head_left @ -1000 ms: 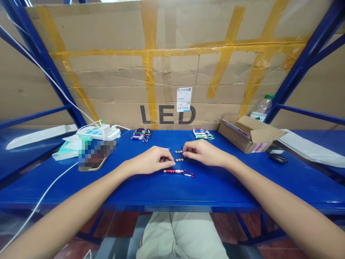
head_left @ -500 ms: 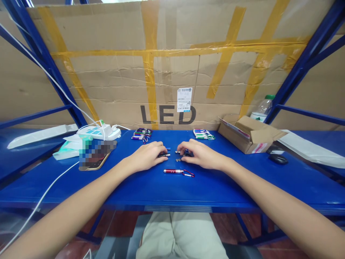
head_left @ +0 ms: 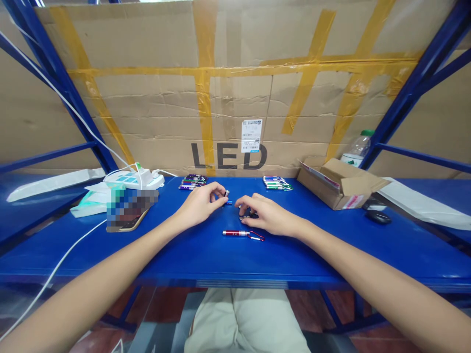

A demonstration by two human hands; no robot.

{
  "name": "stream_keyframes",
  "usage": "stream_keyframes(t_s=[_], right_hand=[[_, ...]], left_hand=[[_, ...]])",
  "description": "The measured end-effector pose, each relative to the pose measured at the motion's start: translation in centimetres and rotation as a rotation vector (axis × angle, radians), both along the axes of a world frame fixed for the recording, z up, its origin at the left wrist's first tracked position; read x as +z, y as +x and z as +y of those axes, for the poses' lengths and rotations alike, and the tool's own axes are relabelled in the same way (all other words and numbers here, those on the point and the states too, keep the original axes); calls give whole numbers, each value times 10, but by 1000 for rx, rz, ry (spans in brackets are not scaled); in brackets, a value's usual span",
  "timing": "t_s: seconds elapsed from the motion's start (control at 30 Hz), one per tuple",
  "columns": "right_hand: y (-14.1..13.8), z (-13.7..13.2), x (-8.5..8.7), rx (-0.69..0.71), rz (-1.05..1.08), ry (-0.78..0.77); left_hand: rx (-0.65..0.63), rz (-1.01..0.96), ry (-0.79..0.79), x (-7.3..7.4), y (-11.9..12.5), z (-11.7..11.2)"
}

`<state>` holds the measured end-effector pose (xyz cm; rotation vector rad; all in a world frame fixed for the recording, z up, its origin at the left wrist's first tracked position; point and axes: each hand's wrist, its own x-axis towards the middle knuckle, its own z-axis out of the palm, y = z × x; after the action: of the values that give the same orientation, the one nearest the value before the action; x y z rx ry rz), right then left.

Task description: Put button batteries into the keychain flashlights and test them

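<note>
My left hand (head_left: 203,203) is closed in a pinch around a small silver-and-dark flashlight part (head_left: 226,193), raised off the table. Just below its fingertips lies a blue metal tube (head_left: 229,202), partly covered by the hand. My right hand (head_left: 267,214) reaches down with curled fingers, thumb and forefinger closing on small silver button cells (head_left: 242,218). Dark items under its palm are mostly hidden. Nearer the table's front lies a red keychain flashlight (head_left: 235,233) with a red carabiner clip (head_left: 256,236), touched by neither hand.
Behind my left hand sits a pile of coloured keychain flashlights (head_left: 191,182); another pile (head_left: 276,183) lies to the right. An open cardboard box (head_left: 340,184), a black mouse (head_left: 378,216) and a bottle (head_left: 356,149) stand right. A phone (head_left: 134,215) and power strip (head_left: 147,181) are left.
My left hand has lifted the flashlight part from the table and turned it upward. My right hand has shifted slightly left and toward me, its fingers now at the button cells.
</note>
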<state>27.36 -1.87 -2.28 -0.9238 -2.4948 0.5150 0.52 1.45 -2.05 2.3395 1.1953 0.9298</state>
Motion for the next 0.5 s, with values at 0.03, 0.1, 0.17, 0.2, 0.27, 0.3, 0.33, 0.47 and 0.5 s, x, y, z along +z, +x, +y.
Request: stream_keyframes(t_s=[0.03, 0.1, 0.17, 0.2, 0.27, 0.3, 0.33, 0.47, 0.5], right_hand=[[0, 0, 0, -4, -4, 0], [-1, 0, -1, -10, -9, 3], [-1, 1, -2, -8, -5, 3], [-2, 1, -2, -8, -2, 2], [-2, 2, -3, -8, -1, -1], [-3, 2, -3, -8, -3, -5], [-3, 2, -3, -8, -6, -7], [-4, 2, -4, -1, -16, -12], [-4, 3, -4, 1, -15, -12]], left_hand=[[4, -37, -27, -1, 0, 1], [4, -88, -72, -4, 1, 4], [-9, -121, -112, -7, 2, 5], [-17, -134, -129, -8, 2, 6], [-32, -151, -156, -9, 2, 6], [-37, -155, -169, -9, 2, 6], [-41, -156, -179, -10, 2, 6], [-50, -141, -202, -13, 3, 6], [-55, -138, -201, -14, 3, 6]])
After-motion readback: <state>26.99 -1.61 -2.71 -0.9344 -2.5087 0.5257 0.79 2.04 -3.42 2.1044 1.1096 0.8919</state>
